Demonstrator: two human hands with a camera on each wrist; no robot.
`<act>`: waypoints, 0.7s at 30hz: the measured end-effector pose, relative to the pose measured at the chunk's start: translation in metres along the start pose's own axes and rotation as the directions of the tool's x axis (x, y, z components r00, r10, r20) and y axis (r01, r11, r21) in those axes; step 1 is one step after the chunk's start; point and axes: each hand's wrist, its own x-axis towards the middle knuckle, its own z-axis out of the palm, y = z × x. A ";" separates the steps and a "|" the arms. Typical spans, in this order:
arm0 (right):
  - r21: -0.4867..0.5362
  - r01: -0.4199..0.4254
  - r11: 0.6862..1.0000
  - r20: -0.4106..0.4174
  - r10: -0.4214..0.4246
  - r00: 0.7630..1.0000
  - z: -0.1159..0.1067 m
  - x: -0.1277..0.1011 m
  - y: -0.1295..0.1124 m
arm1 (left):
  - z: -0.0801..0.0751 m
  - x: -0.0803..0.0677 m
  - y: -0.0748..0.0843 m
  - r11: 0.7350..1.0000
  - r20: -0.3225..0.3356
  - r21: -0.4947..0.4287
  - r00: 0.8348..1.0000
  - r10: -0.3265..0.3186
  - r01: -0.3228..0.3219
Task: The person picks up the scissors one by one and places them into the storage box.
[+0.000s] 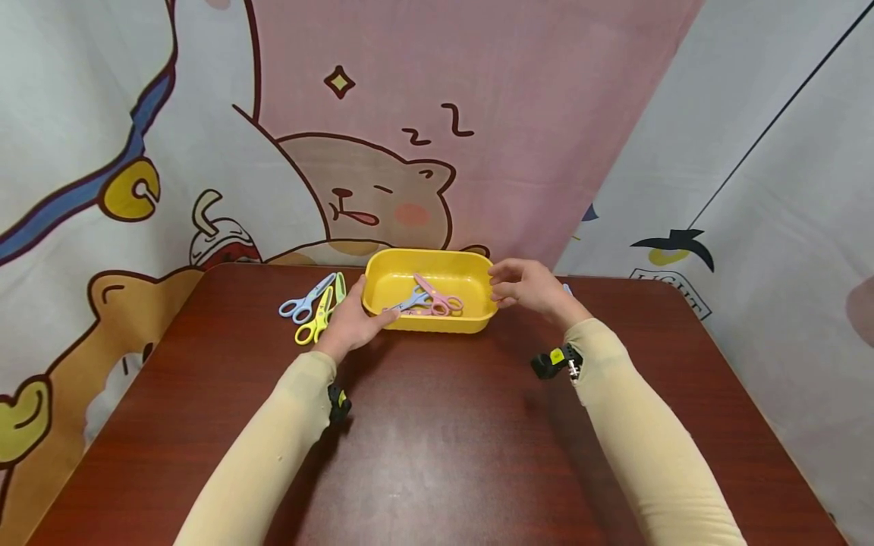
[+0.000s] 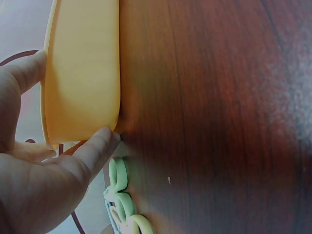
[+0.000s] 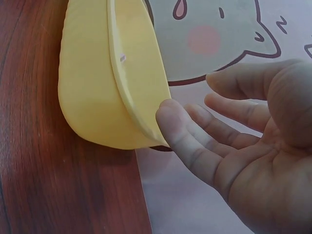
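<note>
A yellow plastic tray [image 1: 426, 324] stands at the far middle of the brown table, with pink scissors [image 1: 438, 300] and blue scissors [image 1: 408, 302] lying in it. My left hand [image 1: 351, 322] rests against the tray's left front corner, thumb along the front wall. In the left wrist view the left hand [image 2: 44, 180] lays fairly straight fingers on the tray [image 2: 83, 73] at rim and base. My right hand [image 1: 526, 287] hovers at the tray's right end. Seen from the right wrist, the right hand [image 3: 243, 146] has relaxed fingers, one fingertip at the tray [image 3: 92, 83] rim.
Left of the tray lie loose scissors: a blue pair [image 1: 303, 303], a yellow pair [image 1: 314, 322] and a green pair [image 1: 339, 288], the green pair [image 2: 122, 195] close under my left hand. A cartoon cloth backdrop [image 1: 410, 114] hangs right behind the table.
</note>
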 end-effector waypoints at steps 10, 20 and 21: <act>0.031 -0.009 0.999 -0.008 0.010 1.000 -0.011 -0.010 0.007 | 0.001 0.001 -0.001 1.000 -0.006 0.009 1.000 0.018 -0.017; -0.011 -0.017 1.000 -0.058 0.016 0.998 -0.022 -0.021 0.018 | 0.001 0.001 -0.001 1.000 -0.009 0.005 1.000 0.009 -0.009; -0.005 -0.016 1.000 -0.069 0.016 0.998 -0.022 -0.021 0.019 | 0.001 0.001 -0.001 1.000 -0.011 0.003 1.000 0.008 -0.008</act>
